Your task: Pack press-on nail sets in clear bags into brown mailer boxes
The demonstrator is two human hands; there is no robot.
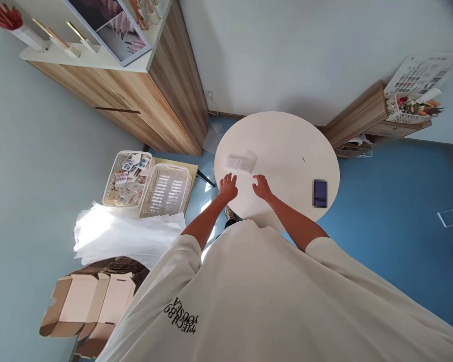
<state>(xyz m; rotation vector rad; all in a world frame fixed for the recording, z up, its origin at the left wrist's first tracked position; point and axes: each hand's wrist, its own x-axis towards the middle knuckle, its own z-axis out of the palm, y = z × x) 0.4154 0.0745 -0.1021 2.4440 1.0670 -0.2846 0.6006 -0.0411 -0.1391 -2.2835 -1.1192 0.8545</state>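
Flat, pale, translucent pieces lie on the round white table (283, 136). One small rectangular piece (232, 162) is to the left, and a second piece (247, 163) sits tilted against or beside it; their exact kind is unclear. Just below the left piece, my left hand (228, 187) rests at the table's near side, fingers apart and nothing visible in them. My right hand (262, 187) is nearest the other piece, its fingers loosely bent and apart, seemingly holding nothing. Whether either hand touches the pieces cannot be made out.
A dark, blurred rectangular device (320, 193) lies at the table's right. On the left stand a white basket of small packets (128, 178), a basket of clear strips (166, 191), white sheets (124, 236) and an unfolded cardboard box (94, 301). A wooden cabinet (173, 90) rises behind them.
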